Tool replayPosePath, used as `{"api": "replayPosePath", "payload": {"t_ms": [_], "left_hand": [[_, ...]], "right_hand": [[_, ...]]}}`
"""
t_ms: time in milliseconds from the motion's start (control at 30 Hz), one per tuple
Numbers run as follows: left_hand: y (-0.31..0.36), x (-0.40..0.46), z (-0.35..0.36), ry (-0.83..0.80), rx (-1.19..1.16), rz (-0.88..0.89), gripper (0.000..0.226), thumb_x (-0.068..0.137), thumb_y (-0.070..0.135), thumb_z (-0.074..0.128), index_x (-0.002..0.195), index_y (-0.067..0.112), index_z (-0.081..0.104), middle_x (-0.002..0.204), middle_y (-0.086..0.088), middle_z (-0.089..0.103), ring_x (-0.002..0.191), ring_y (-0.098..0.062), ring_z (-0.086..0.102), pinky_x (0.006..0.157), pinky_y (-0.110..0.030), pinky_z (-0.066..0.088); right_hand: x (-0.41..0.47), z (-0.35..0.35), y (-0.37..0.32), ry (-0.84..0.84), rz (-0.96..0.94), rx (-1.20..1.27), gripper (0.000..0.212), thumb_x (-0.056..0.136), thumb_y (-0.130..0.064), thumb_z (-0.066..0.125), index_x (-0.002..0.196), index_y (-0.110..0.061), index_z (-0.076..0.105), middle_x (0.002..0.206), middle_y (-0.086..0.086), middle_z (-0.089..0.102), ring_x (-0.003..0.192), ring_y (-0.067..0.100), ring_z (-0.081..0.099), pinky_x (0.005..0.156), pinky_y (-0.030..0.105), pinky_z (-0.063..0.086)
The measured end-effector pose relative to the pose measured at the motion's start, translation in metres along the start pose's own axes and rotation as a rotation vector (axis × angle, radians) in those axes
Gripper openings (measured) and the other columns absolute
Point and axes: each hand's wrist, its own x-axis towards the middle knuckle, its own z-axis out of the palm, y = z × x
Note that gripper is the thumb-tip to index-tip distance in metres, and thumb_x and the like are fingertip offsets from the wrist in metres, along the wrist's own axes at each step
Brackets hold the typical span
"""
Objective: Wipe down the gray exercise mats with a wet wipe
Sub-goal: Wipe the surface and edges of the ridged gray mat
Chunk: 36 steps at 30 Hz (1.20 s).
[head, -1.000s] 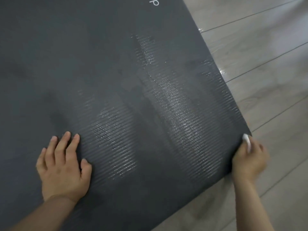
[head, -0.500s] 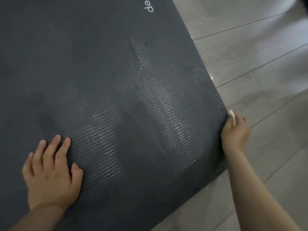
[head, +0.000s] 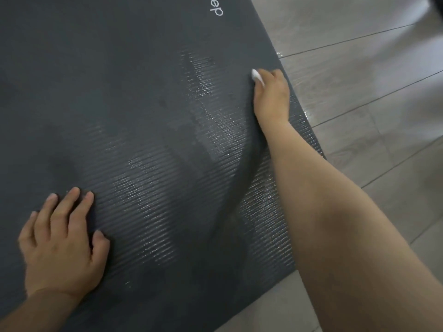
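Pale wood-look floor (head: 359,97) borders the gray mat (head: 119,92), which carries wet streaks across its near right part while the far left looks dry and unwiped. Left hand (head: 62,245) presses flat, fingers spread; right hand (head: 272,92), at the mat's corner a second ago, now sits farther up the right edge, seemingly pinching the white wipe (head: 257,77).

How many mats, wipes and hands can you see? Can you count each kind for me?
Gray mats: 1, the gray mat
White wet wipes: 1, the wet wipe, mostly hidden under the right hand
Hands: 2, the left hand flat on the mat and the right hand holding the wipe
Total: 4
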Motion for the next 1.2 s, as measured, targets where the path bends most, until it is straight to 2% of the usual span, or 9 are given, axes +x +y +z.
{"api": "replayPosePath", "payload": {"t_ms": [67, 267, 367, 467, 567, 700, 733, 900, 1200], "left_hand": [[0.003, 0.0, -0.002, 0.007, 0.017, 0.005, 0.07, 0.082, 0.038, 0.035, 0.145, 0.007, 0.04, 0.154, -0.018, 0.034, 0.148, -0.039, 0.017, 0.116, -0.065, 0.018], [0.012, -0.001, -0.013, 0.02, -0.007, -0.033, 0.069, 0.081, 0.037, 0.036, 0.143, 0.007, 0.042, 0.152, -0.017, 0.036, 0.145, -0.039, 0.021, 0.117, -0.059, 0.013], [0.016, -0.001, -0.015, 0.033, 0.021, -0.016, 0.068, 0.081, 0.036, 0.037, 0.141, 0.005, 0.046, 0.15, -0.017, 0.04, 0.143, -0.041, 0.026, 0.118, -0.054, 0.011], [0.017, 0.002, -0.02, 0.031, 0.024, -0.026, 0.067, 0.082, 0.036, 0.037, 0.14, 0.006, 0.048, 0.15, -0.016, 0.041, 0.143, -0.039, 0.027, 0.119, -0.049, 0.008], [0.015, -0.001, -0.02, 0.02, 0.026, -0.016, 0.066, 0.083, 0.035, 0.037, 0.14, 0.006, 0.05, 0.149, -0.016, 0.043, 0.142, -0.039, 0.029, 0.119, -0.051, 0.011], [0.016, -0.001, -0.021, 0.013, 0.049, -0.008, 0.065, 0.083, 0.034, 0.037, 0.14, 0.006, 0.05, 0.149, -0.015, 0.044, 0.141, -0.039, 0.032, 0.118, -0.053, 0.014], [0.016, -0.001, -0.021, 0.007, 0.059, -0.011, 0.065, 0.084, 0.034, 0.036, 0.14, 0.007, 0.05, 0.149, -0.014, 0.044, 0.142, -0.038, 0.032, 0.118, -0.053, 0.015], [0.012, -0.001, -0.019, -0.012, 0.096, 0.002, 0.064, 0.084, 0.035, 0.037, 0.141, 0.008, 0.05, 0.15, -0.013, 0.044, 0.142, -0.037, 0.032, 0.119, -0.052, 0.016], [0.01, 0.0, -0.015, -0.002, 0.106, 0.029, 0.066, 0.081, 0.034, 0.041, 0.141, 0.01, 0.049, 0.149, -0.01, 0.045, 0.142, -0.036, 0.034, 0.116, -0.055, 0.022]], "right_hand": [[-0.024, -0.015, 0.036, 0.069, 0.107, 0.016, 0.031, 0.098, -0.028, 0.046, 0.114, -0.012, 0.068, 0.103, 0.015, 0.059, 0.092, 0.031, 0.057, 0.083, 0.034, 0.044], [-0.147, -0.079, 0.105, 0.169, 0.512, 0.001, 0.031, 0.099, -0.024, 0.046, 0.114, -0.008, 0.068, 0.104, 0.018, 0.062, 0.098, 0.029, 0.056, 0.077, 0.018, 0.031], [-0.193, -0.1, 0.124, 0.198, 0.685, -0.074, 0.032, 0.099, -0.025, 0.045, 0.114, -0.008, 0.068, 0.103, 0.022, 0.062, 0.098, 0.033, 0.055, 0.082, 0.028, 0.038], [-0.192, -0.11, 0.12, 0.166, 0.747, -0.124, 0.038, 0.098, -0.031, 0.044, 0.105, -0.003, 0.068, 0.099, 0.026, 0.061, 0.095, 0.041, 0.056, 0.085, 0.042, 0.044], [-0.147, -0.094, 0.078, 0.21, 0.559, -0.053, 0.041, 0.096, -0.035, 0.042, 0.099, -0.002, 0.066, 0.094, 0.023, 0.062, 0.091, 0.039, 0.056, 0.079, 0.04, 0.042], [-0.081, -0.03, -0.031, 0.163, 0.224, 0.227, 0.026, 0.096, -0.027, 0.049, 0.104, -0.011, 0.067, 0.097, 0.002, 0.059, 0.089, 0.012, 0.051, 0.078, 0.009, 0.035], [-0.069, -0.012, -0.059, 0.145, 0.159, 0.281, 0.024, 0.095, -0.027, 0.05, 0.107, -0.013, 0.066, 0.099, -0.002, 0.057, 0.089, 0.007, 0.049, 0.08, 0.007, 0.034], [-0.045, 0.038, -0.132, 0.002, 0.038, 0.392, 0.018, 0.095, -0.033, 0.052, 0.1, -0.016, 0.052, 0.094, -0.008, 0.057, 0.088, 0.015, 0.054, 0.081, 0.036, 0.047], [-0.039, 0.048, -0.135, -0.041, -0.065, 0.238, 0.017, 0.095, -0.026, 0.052, 0.106, -0.013, 0.054, 0.097, -0.009, 0.048, 0.088, 0.014, 0.046, 0.087, 0.034, 0.043]]}}
